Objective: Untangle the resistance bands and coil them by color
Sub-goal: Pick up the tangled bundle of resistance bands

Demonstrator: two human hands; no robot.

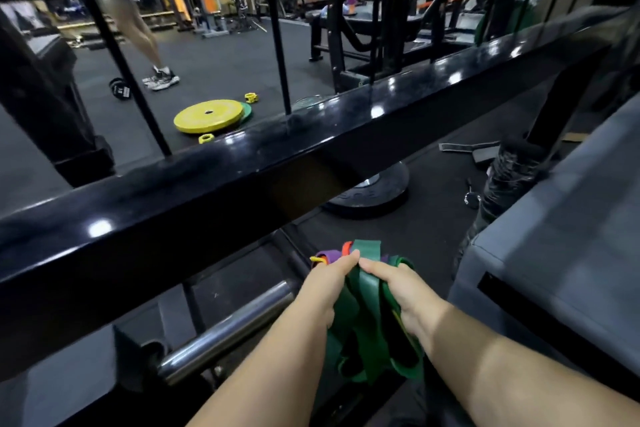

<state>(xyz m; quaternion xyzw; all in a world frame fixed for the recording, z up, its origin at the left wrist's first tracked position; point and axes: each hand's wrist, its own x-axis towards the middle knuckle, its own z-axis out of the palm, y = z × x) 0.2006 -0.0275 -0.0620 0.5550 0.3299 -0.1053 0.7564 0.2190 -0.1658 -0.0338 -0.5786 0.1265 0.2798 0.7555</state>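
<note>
A tangled bunch of resistance bands hangs between my hands at the lower middle of the head view. Wide green bands [370, 315] make up most of it and droop down in loops. Purple [330, 255], orange [346, 248] and thin yellow [317, 259] bands poke out at the top. My left hand [325, 288] grips the left side of the bunch, fingers curled over the purple and yellow strands. My right hand [401, 291] grips the green bands on the right side. The two hands nearly touch at the top.
A thick black frame bar [277, 177] crosses in front of me, with a chrome bar [225, 333] lower left. A grey padded box [561, 253] stands at right. Yellow plates [207, 116] and a black plate [374, 194] lie on the floor; a person [138, 28] stands far left.
</note>
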